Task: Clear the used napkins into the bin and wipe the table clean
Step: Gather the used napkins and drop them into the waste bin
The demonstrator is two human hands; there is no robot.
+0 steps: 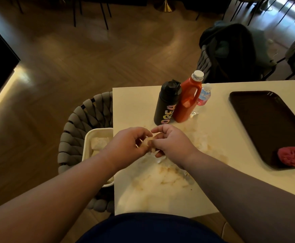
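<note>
Beyond the dark shirt [152,228], left hand [125,144] and right hand [173,142], grips closed, pinch one napkin [147,138]: limp, light, tearable; bunch it.

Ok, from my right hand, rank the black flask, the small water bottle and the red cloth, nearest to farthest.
From the right hand, which pinches a napkin scrap:
1. Black flask, just beyond the hand.
2. Small water bottle, farther back, to the right.
3. Red cloth, on the dark tray, far right.
</note>
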